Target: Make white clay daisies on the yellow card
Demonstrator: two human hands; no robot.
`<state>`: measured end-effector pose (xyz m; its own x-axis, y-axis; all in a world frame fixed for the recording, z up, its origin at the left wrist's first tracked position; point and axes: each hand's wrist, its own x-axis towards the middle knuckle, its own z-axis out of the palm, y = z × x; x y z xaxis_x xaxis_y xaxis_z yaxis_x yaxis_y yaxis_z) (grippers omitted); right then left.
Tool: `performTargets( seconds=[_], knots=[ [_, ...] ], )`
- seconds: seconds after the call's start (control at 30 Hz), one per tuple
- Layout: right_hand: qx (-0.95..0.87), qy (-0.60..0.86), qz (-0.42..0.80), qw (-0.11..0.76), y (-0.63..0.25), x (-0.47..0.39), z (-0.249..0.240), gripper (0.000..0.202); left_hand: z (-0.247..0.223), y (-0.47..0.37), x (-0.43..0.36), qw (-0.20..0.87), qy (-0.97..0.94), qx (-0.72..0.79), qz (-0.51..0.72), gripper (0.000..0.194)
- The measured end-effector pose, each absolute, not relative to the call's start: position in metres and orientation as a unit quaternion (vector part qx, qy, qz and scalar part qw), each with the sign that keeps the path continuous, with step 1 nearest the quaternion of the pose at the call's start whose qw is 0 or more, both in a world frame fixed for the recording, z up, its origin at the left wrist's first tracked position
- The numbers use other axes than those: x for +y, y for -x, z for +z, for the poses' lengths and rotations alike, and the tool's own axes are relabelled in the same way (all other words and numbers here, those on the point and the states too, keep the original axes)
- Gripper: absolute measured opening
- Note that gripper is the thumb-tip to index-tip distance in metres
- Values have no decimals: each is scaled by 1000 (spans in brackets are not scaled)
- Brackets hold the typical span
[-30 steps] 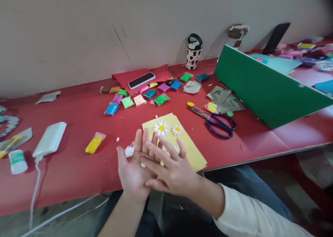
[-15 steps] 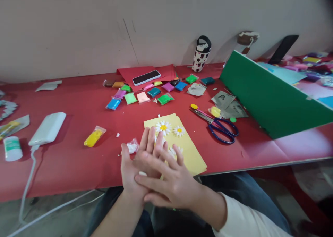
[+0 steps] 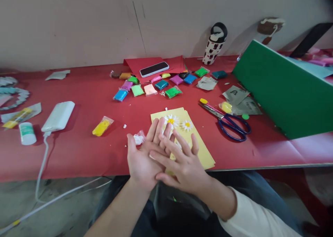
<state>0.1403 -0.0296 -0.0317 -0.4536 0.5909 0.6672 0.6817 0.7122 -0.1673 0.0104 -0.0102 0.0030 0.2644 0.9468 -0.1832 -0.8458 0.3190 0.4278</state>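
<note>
My left hand [image 3: 145,162] lies palm up with its fingers stretched out. Over it, my right hand [image 3: 182,162] is spread, its fingers touching the left palm. A bit of white clay, mostly hidden, shows at the right index fingertip against that palm. Beneath and beyond the hands is a yellow paper sheet [image 3: 201,150] with white daisies of clay; one daisy [image 3: 171,121] and a smaller daisy [image 3: 187,125] have yellow centres. Others are partly covered by my fingers. Just left of the sheet sits an opened packet of white clay [image 3: 139,138].
Scissors [image 3: 226,120] and a pink-handled tool with a yellow end [image 3: 203,101] lie right of the sheet. A green board [image 3: 281,94] leans at the right. Several clay packets, a phone [image 3: 154,69], a tumbler [image 3: 214,44], a yellow clay packet [image 3: 102,126] and a cabled power bank [image 3: 58,116] surround the hands.
The view has shifted, so the table items appear farther right and higher. My right fingers have slid over the left palm, and the white clay there is now less visible.
</note>
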Motion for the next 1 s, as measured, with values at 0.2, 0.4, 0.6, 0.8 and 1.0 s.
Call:
performTargets(
  seconds=[0.2,0.4,0.6,0.8,1.0],
  knots=[
    [-843,392,-44,367,-140,-24,-37,41,3,-9,-10,787,-130,218,563,69],
    [-843,390,-14,371,-138,-25,-34,37,3,-10,-9,784,-141,217,564,69],
    [-758,481,114,426,-121,-26,-34,18,1,-13,-9,777,-161,245,557,69],
    [-687,480,299,457,-139,-12,-20,23,1,2,-7,590,-453,376,553,60],
    [-670,452,372,456,-159,-11,-21,20,-9,14,-6,447,-606,455,475,19]
  ],
)
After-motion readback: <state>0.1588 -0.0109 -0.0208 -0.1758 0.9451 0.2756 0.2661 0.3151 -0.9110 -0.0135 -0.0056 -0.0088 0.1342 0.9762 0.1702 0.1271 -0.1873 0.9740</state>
